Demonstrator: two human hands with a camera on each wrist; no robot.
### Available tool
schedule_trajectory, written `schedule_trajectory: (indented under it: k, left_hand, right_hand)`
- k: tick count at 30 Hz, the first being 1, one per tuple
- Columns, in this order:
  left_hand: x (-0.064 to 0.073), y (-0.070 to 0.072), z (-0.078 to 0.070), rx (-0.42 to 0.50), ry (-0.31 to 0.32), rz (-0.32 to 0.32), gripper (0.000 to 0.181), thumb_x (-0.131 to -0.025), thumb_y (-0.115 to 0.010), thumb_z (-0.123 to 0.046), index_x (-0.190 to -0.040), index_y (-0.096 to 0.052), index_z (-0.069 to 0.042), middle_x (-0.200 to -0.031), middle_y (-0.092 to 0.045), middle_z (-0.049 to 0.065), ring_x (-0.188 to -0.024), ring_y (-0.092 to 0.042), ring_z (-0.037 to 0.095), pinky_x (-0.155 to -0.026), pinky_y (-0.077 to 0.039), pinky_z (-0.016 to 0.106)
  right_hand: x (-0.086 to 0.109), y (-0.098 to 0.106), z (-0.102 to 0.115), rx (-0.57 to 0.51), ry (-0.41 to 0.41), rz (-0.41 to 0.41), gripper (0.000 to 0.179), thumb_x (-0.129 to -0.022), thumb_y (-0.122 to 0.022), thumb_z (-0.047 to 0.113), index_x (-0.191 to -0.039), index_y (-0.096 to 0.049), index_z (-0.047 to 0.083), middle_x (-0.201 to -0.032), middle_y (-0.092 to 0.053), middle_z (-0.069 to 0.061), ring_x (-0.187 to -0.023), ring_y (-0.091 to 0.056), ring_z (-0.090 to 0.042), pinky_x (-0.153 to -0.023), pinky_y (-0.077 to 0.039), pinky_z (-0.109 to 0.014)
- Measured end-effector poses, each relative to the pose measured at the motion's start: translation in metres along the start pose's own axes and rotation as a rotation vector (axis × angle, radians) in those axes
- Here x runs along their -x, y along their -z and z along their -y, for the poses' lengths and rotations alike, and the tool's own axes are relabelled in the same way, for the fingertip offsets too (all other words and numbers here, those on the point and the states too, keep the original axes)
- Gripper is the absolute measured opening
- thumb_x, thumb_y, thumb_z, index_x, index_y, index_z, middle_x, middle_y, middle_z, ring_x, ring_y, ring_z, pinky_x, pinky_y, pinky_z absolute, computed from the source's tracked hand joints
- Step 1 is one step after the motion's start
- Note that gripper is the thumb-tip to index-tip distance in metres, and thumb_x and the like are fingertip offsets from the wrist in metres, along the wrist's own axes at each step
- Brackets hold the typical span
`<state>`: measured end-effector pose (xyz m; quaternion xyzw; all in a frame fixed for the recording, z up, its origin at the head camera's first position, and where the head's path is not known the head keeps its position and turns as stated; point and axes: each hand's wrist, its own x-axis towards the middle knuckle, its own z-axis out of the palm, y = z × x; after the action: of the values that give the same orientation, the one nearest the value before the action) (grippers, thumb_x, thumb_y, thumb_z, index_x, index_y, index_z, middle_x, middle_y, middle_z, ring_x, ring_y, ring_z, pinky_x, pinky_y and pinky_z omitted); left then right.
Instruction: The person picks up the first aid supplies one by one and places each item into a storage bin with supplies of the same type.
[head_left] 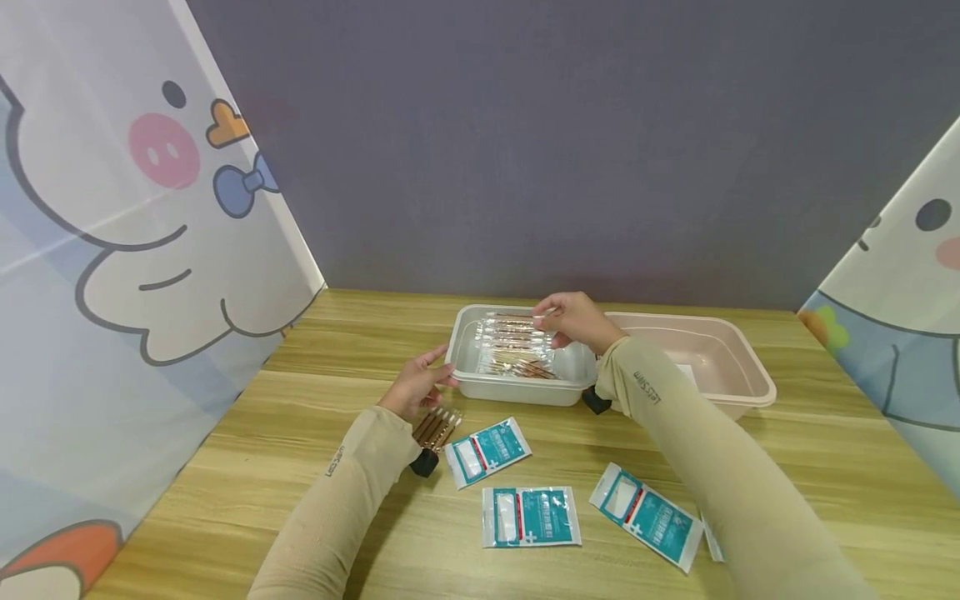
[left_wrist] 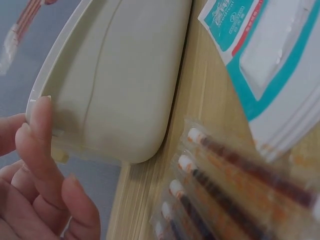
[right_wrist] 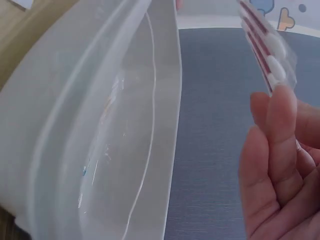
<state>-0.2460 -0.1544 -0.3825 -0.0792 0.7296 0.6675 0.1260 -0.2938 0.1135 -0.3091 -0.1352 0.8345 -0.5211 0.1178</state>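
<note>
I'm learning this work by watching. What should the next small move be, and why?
Probably lower the swab pack into the white tub and let go. The right hand pinches it above the tub's rim, similar packs already lie inside, and the left hand holds the rim.

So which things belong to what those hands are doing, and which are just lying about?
In the job:
clear packet of brown-stemmed cotton swabs, pinched by the right hand
white rectangular plastic tub, touched by the left hand
probably the similar swab packet on the table

Seemingly lying about:
flat teal-and-white packets
pink plastic tub
</note>
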Motion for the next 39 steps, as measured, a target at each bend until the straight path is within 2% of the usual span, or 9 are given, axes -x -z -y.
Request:
schedule_trajectory:
  k: [13, 18, 25, 32, 39]
  left_hand:
    - [-0.001, 0.001, 0.002, 0.017, -0.002, -0.002, 0.051, -0.099, -0.054, -0.011, -0.147, -0.038, -0.012, -0.067, -0.067, 0.000, -0.037, -0.041, 0.004, -0.041, -0.034, 0.018]
    - [-0.002, 0.001, 0.001, 0.018, -0.001, -0.005, 0.051, -0.099, -0.053, -0.010, -0.147, -0.039, -0.012, -0.068, -0.067, 0.001, -0.038, -0.041, 0.004, -0.042, -0.034, 0.018]
    - [-0.002, 0.000, 0.002, 0.025, -0.001, -0.004, 0.050, -0.099, -0.053, -0.009, -0.147, -0.039, -0.012, -0.065, -0.066, -0.002, -0.038, -0.041, 0.004, -0.042, -0.034, 0.018]
    - [0.000, -0.001, 0.003, 0.023, 0.002, -0.009, 0.051, -0.098, -0.054, -0.010, -0.147, -0.040, -0.015, -0.066, -0.066, -0.001, -0.038, -0.042, 0.005, -0.041, -0.033, 0.019]
    - [-0.001, 0.001, 0.002, 0.023, 0.005, -0.005, 0.051, -0.099, -0.054, -0.011, -0.147, -0.040, -0.015, -0.069, -0.067, 0.002, -0.040, -0.044, 0.006, -0.042, -0.034, 0.019]
  right_hand:
    - [-0.026, -0.001, 0.002, 0.034, -0.101, 0.088, 0.028, -0.092, -0.061, 0.005, -0.119, -0.060, -0.004, -0.087, -0.067, -0.005, -0.047, -0.053, -0.008, -0.053, -0.050, -0.026]
    - [-0.033, -0.002, 0.003, 0.038, -0.127, 0.091, 0.027, -0.093, -0.061, 0.005, -0.118, -0.060, -0.003, -0.089, -0.065, -0.005, -0.049, -0.052, -0.008, -0.058, -0.052, -0.028]
    - [-0.041, -0.003, 0.004, 0.039, -0.163, 0.083, 0.028, -0.095, -0.058, 0.004, -0.122, -0.058, -0.003, -0.105, -0.064, -0.015, -0.050, -0.053, -0.007, -0.057, -0.051, -0.025]
    - [-0.047, -0.008, 0.000, 0.074, -0.185, 0.103, 0.028, -0.095, -0.057, 0.004, -0.122, -0.058, -0.003, -0.092, -0.065, -0.007, -0.051, -0.056, -0.008, -0.057, -0.052, -0.026]
    - [-0.050, -0.008, -0.004, 0.132, -0.193, 0.108, 0.031, -0.096, -0.057, 0.007, -0.125, -0.057, -0.003, -0.096, -0.066, -0.007, -0.052, -0.058, -0.007, -0.058, -0.052, -0.027]
